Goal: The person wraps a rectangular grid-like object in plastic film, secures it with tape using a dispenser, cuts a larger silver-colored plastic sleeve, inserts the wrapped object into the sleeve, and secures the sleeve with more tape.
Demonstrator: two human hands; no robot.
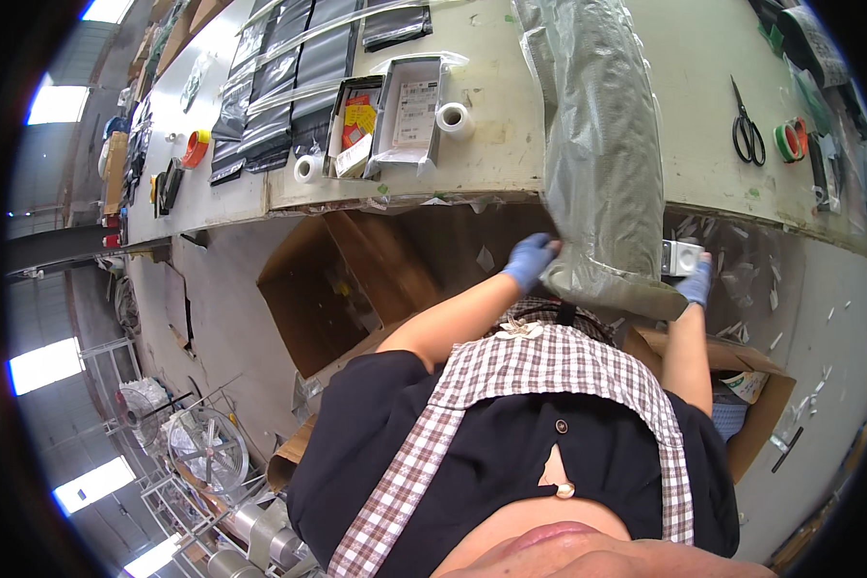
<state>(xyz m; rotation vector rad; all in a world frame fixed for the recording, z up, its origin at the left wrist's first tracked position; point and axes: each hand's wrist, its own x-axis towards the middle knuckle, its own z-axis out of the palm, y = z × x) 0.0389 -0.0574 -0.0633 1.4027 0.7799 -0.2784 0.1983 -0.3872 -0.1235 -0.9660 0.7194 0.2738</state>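
Note:
A long grey-green bundle [603, 130] in clear plastic lies across the worktable [488, 162], its near end hanging over the front edge towards my apron. At the bundle's left side is my left hand [530, 261] in a blue glove, blurred, with the fingertips close against the plastic. Whether they pinch it I cannot tell. On the other side, my right hand [696, 282], also gloved in blue, holds a small white device [683, 258] with a round part on its face. This device sits beside the bundle's lower right edge, below the table edge.
Black scissors [748, 134] and tape rolls [790, 139] lie at the right. Left of the bundle are a white film roll [455, 120], an open box with labels [413, 115] and black plastic bags [289, 87]. Cardboard boxes [318, 296] [762, 419] stand below.

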